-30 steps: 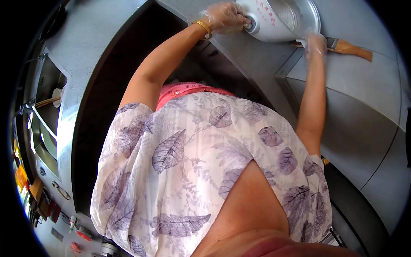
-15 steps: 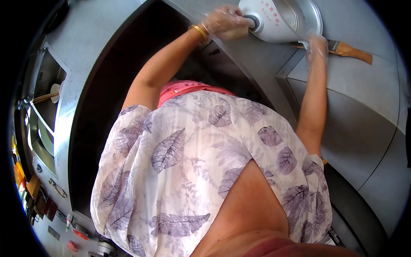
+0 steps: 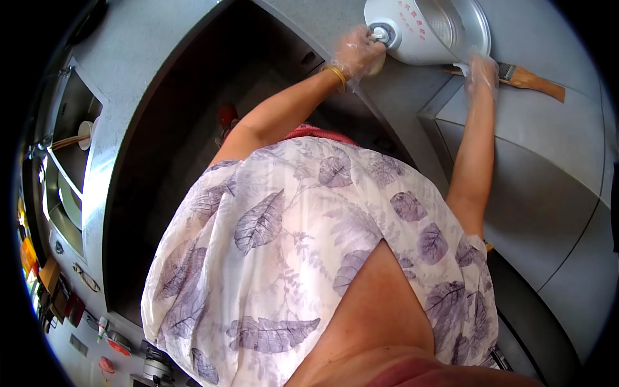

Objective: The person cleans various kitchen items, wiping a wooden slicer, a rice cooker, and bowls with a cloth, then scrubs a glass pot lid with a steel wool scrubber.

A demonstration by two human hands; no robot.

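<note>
A white appliance (image 3: 407, 39) with red characters and a round metal pan (image 3: 445, 29) stands on the grey counter. On its front is a grey-white knob (image 3: 382, 34). My left hand (image 3: 358, 53), in a clear plastic glove, has its fingers closed at this knob. My right hand (image 3: 481, 69), gloved too, is at the appliance's lower right edge by a small white tab; its fingers are closed there, partly hidden. A flat brush (image 3: 535, 84) with a wooden handle lies beside my right hand, its far end passing behind the hand.
A dark opening (image 3: 174, 148) under the counter edge lies left of my body. Grey panels (image 3: 535, 168) stand at the right. A sink with a white cup (image 3: 84, 135) and chopsticks is at far left. A metal pot (image 3: 156, 369) sits at lower left.
My left hand has moved right and slightly down, and its fingers have turned at the knob. The view has shifted slightly. My right hand stays in place at the appliance.
</note>
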